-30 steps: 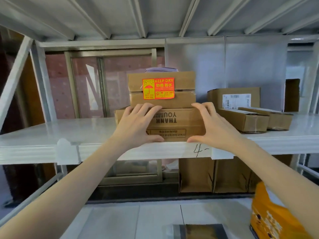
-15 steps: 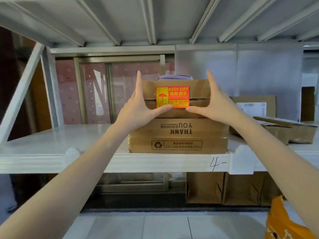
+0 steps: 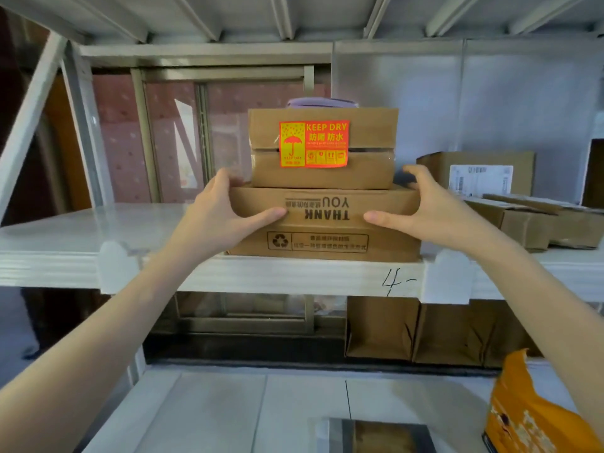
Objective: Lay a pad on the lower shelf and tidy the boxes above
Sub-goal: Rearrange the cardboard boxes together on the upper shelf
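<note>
The left hand [image 3: 214,217] and right hand [image 3: 425,210] each grip an end of the wide "THANK YOU" box [image 3: 323,223], thumbs on its front face, fingers over its top edge. It sits at the front edge of the upper shelf [image 3: 65,237], and the "KEEP DRY" box [image 3: 323,148] is stacked on it at 12 o'clock.

White shelf [image 3: 58,256]; cardboard boxes [image 3: 325,240] directly on it
</note>
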A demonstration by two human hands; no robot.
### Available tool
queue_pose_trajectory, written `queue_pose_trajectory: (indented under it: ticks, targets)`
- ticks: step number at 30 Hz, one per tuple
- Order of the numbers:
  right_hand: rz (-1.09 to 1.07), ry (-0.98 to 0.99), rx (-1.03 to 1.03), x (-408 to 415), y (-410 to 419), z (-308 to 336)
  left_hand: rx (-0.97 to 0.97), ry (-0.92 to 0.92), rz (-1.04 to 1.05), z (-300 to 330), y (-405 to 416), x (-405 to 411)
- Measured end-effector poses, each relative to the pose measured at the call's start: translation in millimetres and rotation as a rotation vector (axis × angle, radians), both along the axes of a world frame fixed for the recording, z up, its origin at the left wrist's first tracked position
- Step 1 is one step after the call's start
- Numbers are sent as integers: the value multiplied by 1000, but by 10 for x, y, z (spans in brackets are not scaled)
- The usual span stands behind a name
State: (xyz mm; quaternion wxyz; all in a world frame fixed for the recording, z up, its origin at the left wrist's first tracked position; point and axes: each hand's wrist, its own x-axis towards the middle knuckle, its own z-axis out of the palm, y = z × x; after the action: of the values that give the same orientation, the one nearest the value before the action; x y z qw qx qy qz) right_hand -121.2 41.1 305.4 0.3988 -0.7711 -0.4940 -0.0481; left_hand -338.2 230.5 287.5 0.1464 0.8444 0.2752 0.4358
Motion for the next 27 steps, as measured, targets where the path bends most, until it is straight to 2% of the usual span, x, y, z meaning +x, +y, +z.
queue_pose_trajectory:
  ticks: [6, 12, 19, 27]
  targets:
    - [-14, -18, 78, -87, 27, -33, 3, -15, 38, 29, 57, -30]
    - [16, -84, 46, -294, 263, -28, -3, 16, 64, 45, 264, -216]
    - [31, -126, 53, -527, 590, -25, 425, 117, 258, -17, 365, -418]
    - [35, -115, 77, -781, 964, -46, 464, 288, 292, 103, 659, -715]
